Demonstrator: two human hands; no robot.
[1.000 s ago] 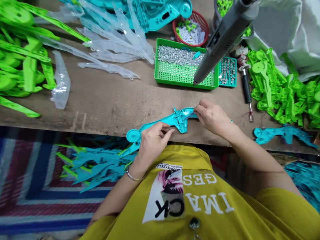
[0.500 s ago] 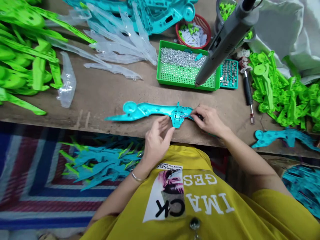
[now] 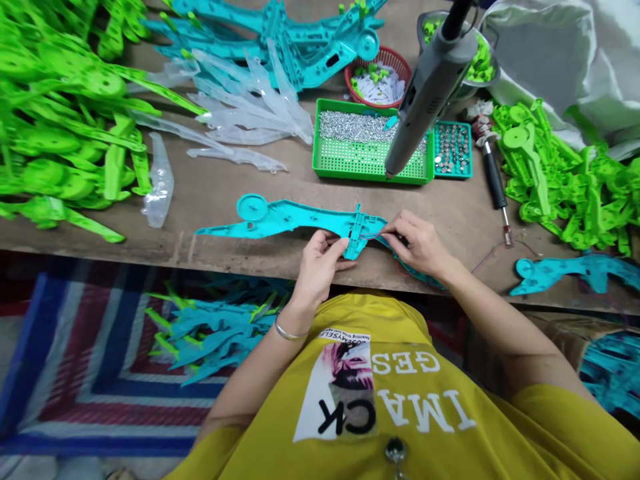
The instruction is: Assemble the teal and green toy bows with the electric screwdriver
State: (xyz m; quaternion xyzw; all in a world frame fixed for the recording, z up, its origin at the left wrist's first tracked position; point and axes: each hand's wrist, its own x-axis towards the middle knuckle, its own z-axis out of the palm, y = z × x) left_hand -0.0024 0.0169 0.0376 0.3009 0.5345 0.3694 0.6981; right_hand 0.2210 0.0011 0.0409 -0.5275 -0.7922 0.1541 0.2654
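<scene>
A long, curved turquoise plastic shell (image 3: 310,217) lies hollow side up near the table's front edge, a round disc shape at its left end. My left hand (image 3: 320,267) grips the shell's downward tab, thumb on top and fingers curled beneath. At the tab's right side my right hand (image 3: 417,243) is closed in a pinch on thin wires (image 3: 370,235) that run into the tab. The shell's right part is partly covered by this hand. A grey power screwdriver (image 3: 420,100) hangs point down over a green basket (image 3: 323,170) of small metal screws.
Bright green plastic parts (image 3: 65,133) are heaped at left, more (image 3: 555,173) at right. Clear plastic pieces (image 3: 250,123) lie farther back. A small tray (image 3: 453,173) of metal bits and a black-handled screwdriver (image 3: 495,180) lie right. Another turquoise shell (image 3: 555,270) rests at the right edge.
My left thumb and fingers have closed on the shell's tab, where the hand was looser before. The wires at my right fingers show more clearly. The whole view has shifted slightly.
</scene>
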